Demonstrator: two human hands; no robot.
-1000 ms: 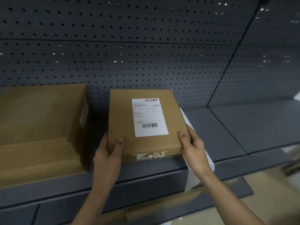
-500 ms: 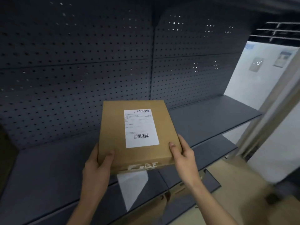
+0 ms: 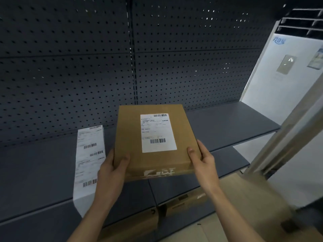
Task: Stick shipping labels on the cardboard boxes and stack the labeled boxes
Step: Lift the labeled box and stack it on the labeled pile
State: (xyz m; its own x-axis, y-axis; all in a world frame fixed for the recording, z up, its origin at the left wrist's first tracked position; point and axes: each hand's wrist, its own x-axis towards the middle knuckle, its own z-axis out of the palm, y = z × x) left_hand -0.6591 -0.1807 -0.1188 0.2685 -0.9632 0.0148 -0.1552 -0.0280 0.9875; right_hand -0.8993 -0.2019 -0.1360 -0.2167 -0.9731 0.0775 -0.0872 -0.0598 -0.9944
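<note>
A flat brown cardboard box [image 3: 129,137] hangs in the air above the grey shelf [image 3: 227,126], held from both sides. A white shipping label [image 3: 158,133] with barcodes is stuck on its top face. My left hand [image 3: 113,168] grips the box's near left corner, thumb on top. My right hand [image 3: 201,159] grips the near right corner, thumb on top as well. A long strip of white shipping labels [image 3: 89,159] lies on the shelf to the left of the box, its near end hanging over the shelf's front edge.
A dark perforated back panel [image 3: 70,75] rises behind the shelf. Below the shelf stand more brown cardboard boxes [image 3: 185,203]. A white wall [image 3: 272,84] and a pale slanted post [image 3: 286,137] are at the right.
I have carried the box off the shelf and to the right, away from the large box stack at the left. The label strip, earlier beneath the box, now lies to its left.
</note>
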